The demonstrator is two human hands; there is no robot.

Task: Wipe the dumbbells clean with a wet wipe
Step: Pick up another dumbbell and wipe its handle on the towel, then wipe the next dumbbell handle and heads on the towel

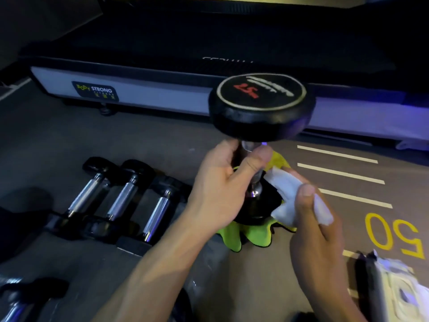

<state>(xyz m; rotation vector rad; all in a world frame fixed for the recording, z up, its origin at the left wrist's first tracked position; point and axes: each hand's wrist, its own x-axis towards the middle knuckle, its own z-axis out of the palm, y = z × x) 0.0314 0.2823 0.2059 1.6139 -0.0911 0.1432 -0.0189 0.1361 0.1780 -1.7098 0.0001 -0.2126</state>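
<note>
A black dumbbell (261,112) stands upright on its lower head, which rests on a yellow-green cloth (250,235). My left hand (222,182) grips its chrome handle just under the upper head. My right hand (311,219) holds a folded white wet wipe (290,196) against the right side of the lower head. Three smaller dumbbells (120,201) lie side by side on the floor to the left.
A treadmill base (139,89) with a "Body Strong" label runs across the back. The grey floor has white stripes (341,173) and a yellow "50" (394,233) at the right. A wipe packet (394,289) lies at bottom right. Another dumbbell (21,298) sits at bottom left.
</note>
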